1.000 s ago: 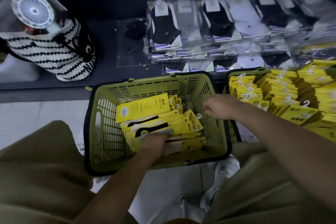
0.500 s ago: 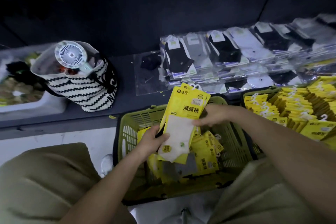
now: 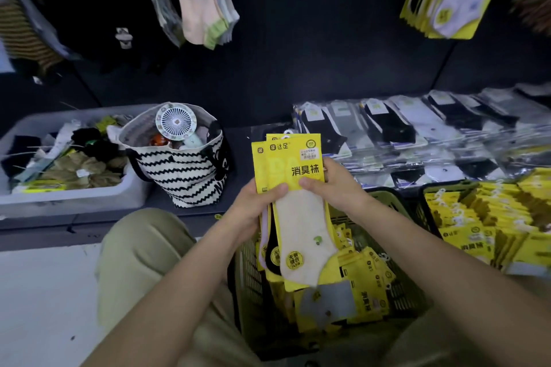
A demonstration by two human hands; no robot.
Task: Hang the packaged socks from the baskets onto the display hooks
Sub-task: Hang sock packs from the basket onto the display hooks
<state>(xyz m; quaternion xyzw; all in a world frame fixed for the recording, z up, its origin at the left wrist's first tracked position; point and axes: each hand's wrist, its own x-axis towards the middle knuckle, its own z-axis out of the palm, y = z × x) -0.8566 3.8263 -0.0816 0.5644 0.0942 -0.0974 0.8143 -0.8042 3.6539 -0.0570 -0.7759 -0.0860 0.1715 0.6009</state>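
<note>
Both forearms reached forward. Left hand (image 3: 255, 203) and right hand (image 3: 335, 188) each gripped the bundle of sock packs (image 3: 293, 165), thumbs in front, held upright above the basket (image 3: 387, 198).

The scene is dim, with the back wall (image 3: 298, 39) nearly black, and the yellow packs (image 3: 293, 170) at the centre are the brightest and sharpest thing. Soft glare streaks the clear packs (image 3: 417, 134) on the right. The hanging socks (image 3: 205, 0) at the top and the right basket (image 3: 444, 185) are smeared with blur and bent by the wide lens.
</note>
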